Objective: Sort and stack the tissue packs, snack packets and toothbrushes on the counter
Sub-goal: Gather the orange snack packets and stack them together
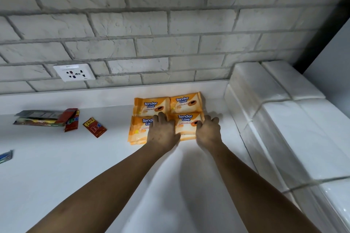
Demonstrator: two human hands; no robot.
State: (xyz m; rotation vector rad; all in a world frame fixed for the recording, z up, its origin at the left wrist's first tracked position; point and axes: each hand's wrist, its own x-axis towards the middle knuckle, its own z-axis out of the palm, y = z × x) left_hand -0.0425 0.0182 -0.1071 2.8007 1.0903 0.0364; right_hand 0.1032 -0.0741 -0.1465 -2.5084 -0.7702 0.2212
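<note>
Orange "Tender Love" tissue packs lie in a two-by-two block on the white counter (pixel 75 166): far-left pack (pixel 149 105), far-right pack (pixel 184 101), near-left stack (pixel 137 130) and near-right stack (pixel 186 119). My left hand (pixel 162 132) rests flat across the seam between the two near stacks. My right hand (pixel 208 132) presses against the right edge of the near-right stack, thumb on top. To the left lie two red snack packets (pixel 94 126) (pixel 72 121) and packaged toothbrushes (pixel 36 119).
A blue packet (pixel 5 156) shows at the left edge. A wall socket (pixel 73 72) sits in the brick wall behind the counter. A raised white tiled ledge (pixel 274 109) bounds the counter on the right, close to the tissue packs.
</note>
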